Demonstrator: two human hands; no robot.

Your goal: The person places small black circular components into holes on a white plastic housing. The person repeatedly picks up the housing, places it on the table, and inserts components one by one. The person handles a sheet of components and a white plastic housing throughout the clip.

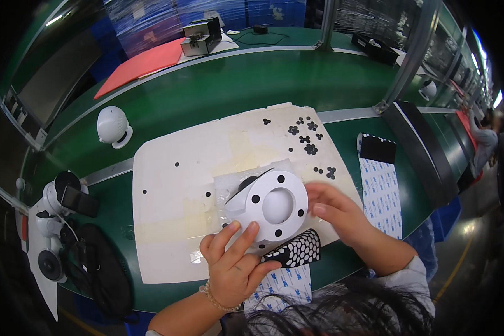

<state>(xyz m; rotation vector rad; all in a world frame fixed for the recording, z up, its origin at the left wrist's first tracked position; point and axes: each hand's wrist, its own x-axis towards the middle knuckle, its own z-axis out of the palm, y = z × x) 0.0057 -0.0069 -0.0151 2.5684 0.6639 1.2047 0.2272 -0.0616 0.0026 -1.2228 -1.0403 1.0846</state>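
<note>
Green bench under pale card (pixel 173 224): both hands, left (pixel 232 269) and right (pixel 339 213), clasp a smooth white round housing (pixel 274 204)

Overhead light, bright and even. White cardboard sheet (pixel 207 185) at centre is the best-lit area, near washed out; soft short shadows fall below the hands resting on it. Glare streaks on the green bench (pixel 235 84) above the sheet and on windows far right of it. Strong fisheye bending away from the sheet; corners black. Dark hair below the sheet blurred.
</note>
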